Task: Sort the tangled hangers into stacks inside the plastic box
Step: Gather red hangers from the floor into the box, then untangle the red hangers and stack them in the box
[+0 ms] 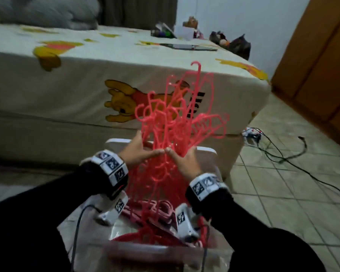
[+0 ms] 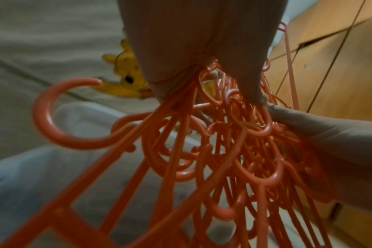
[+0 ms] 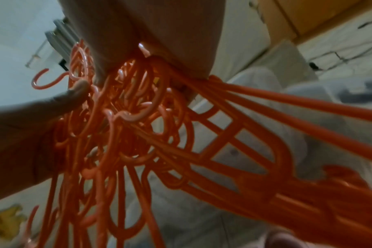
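Both hands clamped on the same load. My left hand [image 1: 140, 152] and right hand [image 1: 185, 160] squeeze a tangled bundle of thin pink-orange plastic hangers [image 1: 177, 118] from either side, thumb tips nearly touching in front. Wrist views confirm it: left-hand fingers [image 2: 251, 80] and right-hand fingers [image 3: 119, 55] wrapped round a bunch of rods and hooks, so a full grasp on each side, not a loose cradle.

The bundle is lifted above the translucent plastic box [image 1: 206, 149], which sits on the floor against the bed. The lower ends of the hangers trail down into it. More pink hangers [image 1: 155, 211] lie flat on the box bottom, looks like a stack started.

Risks as I read them:
- Hooks are interlocked everywhere. Pulling one hanger free likely drags its neighbours, and the clump could drop or scatter outside the box.
- The open hook [image 2: 60, 115] sticking out left can snag a wrist-camera cable or a sleeve.
- Trailing ends may catch the flat hangers and wreck that stack on a higher lift.
- Thin rods flex; yanking hard could snap one.

Materials: smooth, glossy moulded plastic, slippery under fingers. Round-section rods, C-shaped hooks, some hangers with a ladder-like ribbed shoulder [image 3: 234, 134]. Box walls cloudy, rim white. Bedsheet [image 1: 67, 61] is soft printed fabric, floor is tile [image 1: 283, 183], with loose black cables [image 1: 283, 154] on it to the right.
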